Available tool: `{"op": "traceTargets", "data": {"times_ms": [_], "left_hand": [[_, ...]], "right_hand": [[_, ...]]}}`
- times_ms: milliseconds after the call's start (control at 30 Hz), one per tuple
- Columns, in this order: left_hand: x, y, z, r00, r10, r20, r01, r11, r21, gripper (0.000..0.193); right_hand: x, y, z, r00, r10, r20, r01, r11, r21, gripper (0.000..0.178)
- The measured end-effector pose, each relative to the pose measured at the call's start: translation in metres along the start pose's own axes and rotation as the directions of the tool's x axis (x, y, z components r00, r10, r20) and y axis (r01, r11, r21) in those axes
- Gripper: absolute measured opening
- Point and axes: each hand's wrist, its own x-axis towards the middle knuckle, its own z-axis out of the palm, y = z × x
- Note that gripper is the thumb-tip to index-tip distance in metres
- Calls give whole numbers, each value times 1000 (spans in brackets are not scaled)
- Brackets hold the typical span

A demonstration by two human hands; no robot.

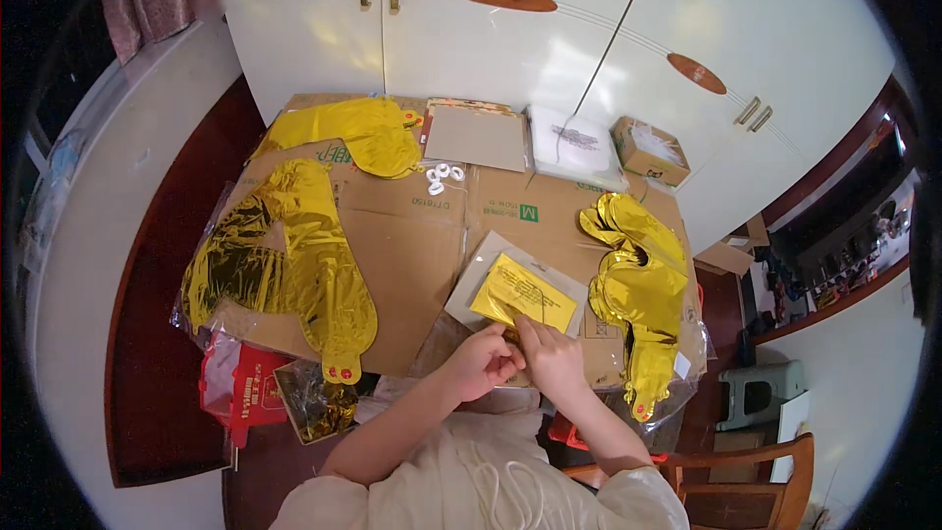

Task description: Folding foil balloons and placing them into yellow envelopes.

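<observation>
A flat yellow rectangle [525, 292] with small dark print, like a folded foil balloon, lies tilted on a pale grey-white sheet [467, 287]. My right hand [552, 358] grips its near edge, with the fingers pressed together on it. Close beside, my left hand [485, 363] has its fingers curled, the thumb and forefinger meeting by a bit of gold foil at that edge. Whether they pinch anything is hidden. Large flat gold foil balloons lie around: one at the left [329, 265], one at the far left [358, 132] and a bunched one at the right [648, 270].
Flattened cardboard [412, 236] covers the table. Several white ribbon rolls [438, 177], a grey board [476, 137], a white packet [574, 147] and a small carton [652, 149] sit at the back. Red packaging [240, 383] stands at the near left, a wooden chair [800, 481] at the near right.
</observation>
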Motion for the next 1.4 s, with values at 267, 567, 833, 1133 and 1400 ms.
{"op": "traceTargets", "data": {"times_ms": [267, 567, 833, 1133, 1400], "left_hand": [[8, -2, 1, 990, -121, -79, 100, 968, -230, 24], [-33, -1, 18, 993, -80, -86, 62, 978, -202, 42], [-5, -6, -6, 976, -91, 197, 159, 917, -366, 19], [5, -10, -10, 986, -52, 159, 97, 953, -287, 18], [-69, -9, -1, 992, -77, -98, 91, 985, 145, 47]], "right_hand": [[0, 1, 5, 996, -13, -88, 17, 999, 37, 40], [2, -2, -1, 1000, 7, 27, -8, 1000, 16, 37], [1, -9, -6, 1000, -27, 16, 26, 1000, 17, 39], [-1, -6, -6, 999, -8, 38, 7, 1000, 19, 37], [-11, -8, 12, 999, -34, 8, 34, 999, 28, 33]]}}
